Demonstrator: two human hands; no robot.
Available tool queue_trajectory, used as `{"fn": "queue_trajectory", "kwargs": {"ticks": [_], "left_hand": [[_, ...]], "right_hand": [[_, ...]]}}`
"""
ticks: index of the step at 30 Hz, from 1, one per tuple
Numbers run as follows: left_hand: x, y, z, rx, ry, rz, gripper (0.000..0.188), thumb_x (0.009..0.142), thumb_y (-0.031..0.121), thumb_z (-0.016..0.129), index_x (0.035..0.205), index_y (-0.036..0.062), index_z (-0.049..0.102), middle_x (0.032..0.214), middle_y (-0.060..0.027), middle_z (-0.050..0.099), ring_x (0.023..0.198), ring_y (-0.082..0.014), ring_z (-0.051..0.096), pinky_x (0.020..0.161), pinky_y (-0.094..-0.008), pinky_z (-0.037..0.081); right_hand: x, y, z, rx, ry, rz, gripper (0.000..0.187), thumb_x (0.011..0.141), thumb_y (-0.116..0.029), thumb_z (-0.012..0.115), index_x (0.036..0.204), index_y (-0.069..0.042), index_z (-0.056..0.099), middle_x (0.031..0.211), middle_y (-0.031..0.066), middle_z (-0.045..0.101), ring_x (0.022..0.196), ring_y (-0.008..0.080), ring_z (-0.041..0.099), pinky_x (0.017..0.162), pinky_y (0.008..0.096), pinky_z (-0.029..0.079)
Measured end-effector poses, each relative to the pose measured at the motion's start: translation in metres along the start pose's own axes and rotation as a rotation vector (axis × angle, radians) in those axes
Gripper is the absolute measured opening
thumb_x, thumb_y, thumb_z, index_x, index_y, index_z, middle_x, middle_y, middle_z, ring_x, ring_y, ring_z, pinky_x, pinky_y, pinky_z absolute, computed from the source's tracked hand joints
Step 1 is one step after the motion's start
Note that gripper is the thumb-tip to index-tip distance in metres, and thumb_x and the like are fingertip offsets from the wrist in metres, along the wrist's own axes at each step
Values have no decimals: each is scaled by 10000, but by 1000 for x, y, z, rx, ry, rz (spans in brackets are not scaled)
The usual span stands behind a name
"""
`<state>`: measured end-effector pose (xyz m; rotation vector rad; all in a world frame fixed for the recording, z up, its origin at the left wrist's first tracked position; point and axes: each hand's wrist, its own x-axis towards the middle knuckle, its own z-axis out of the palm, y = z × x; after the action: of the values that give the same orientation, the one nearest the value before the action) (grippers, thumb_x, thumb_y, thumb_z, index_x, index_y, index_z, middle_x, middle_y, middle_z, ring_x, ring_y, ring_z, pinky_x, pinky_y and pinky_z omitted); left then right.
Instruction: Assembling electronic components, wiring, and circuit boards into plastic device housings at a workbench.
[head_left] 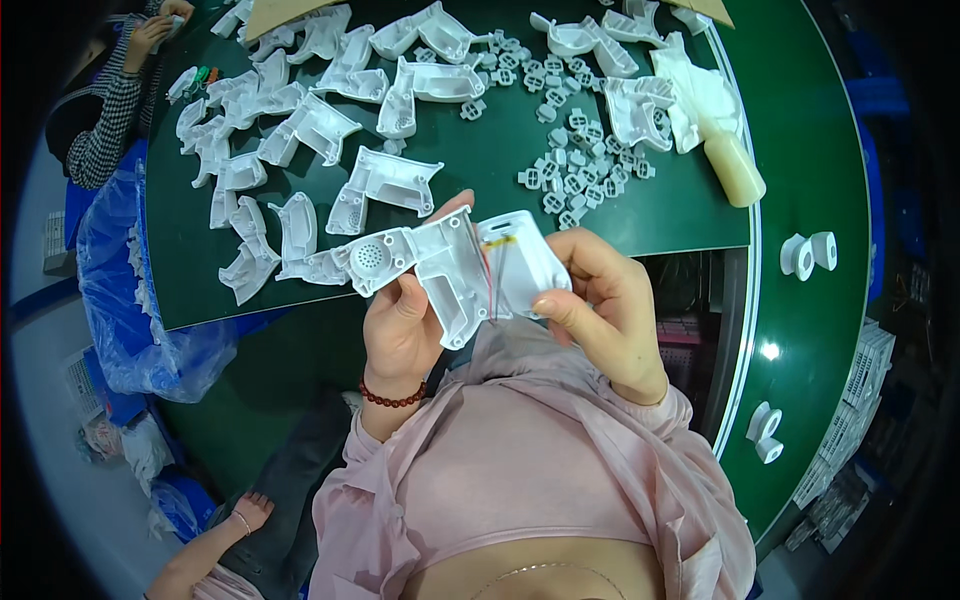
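Over the table's near edge, my left hand (pixel 395 335) is closed on a white plastic housing half (pixel 440 275) with a round perforated grille and open inner compartments. My right hand (pixel 612 305) grips a white plastic cover (pixel 530 268) by its right side, thumb on the lower corner. Thin red and pale wires (pixel 490 280) run between the two pieces, and a small yellow strip shows near the top of the cover. Some fingers of both hands are hidden behind the parts. More white housing halves (pixel 385 180) lie on the table just beyond my left hand.
Small grey plastic pieces (pixel 575 180) lie heaped on the green table (pixel 690 220). A pale yellow bottle (pixel 738 172) and white cloth (pixel 690 90) are at right. White round parts (pixel 797 257) rest on the green strip. Another person's hand (pixel 148 38) works far left; another hand (pixel 255 510) is lower left.
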<state>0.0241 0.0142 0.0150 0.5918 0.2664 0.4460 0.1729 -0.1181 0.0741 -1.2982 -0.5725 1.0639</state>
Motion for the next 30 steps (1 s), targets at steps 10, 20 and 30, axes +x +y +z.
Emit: {"fn": "queue_trajectory", "kwargs": {"ticks": [10,20,30], "left_hand": [[-4,3,-4,273,8,158,800,927,478,619,1493,-18,348,1587,-177,295,1372,-232,432,1112,-384,370],[-5,-1,1,379,76,255,850,892,519,658,1480,-24,372,1570,-163,332,1342,-215,463,1093,-359,390],[-8,-1,1,411,91,238,865,889,522,669,1481,-32,367,1563,-149,344,1338,-200,458,1094,-347,383]], "right_hand": [[5,13,15,-483,77,-275,266,887,-148,746,1031,44,632,851,52,662,668,87,608,647,225,496],[6,18,20,-546,116,-323,252,840,-163,777,1002,-5,663,806,72,657,611,126,586,557,249,463],[7,19,24,-611,119,-319,250,838,-158,772,993,-5,650,786,83,634,589,160,578,550,269,459]]}}
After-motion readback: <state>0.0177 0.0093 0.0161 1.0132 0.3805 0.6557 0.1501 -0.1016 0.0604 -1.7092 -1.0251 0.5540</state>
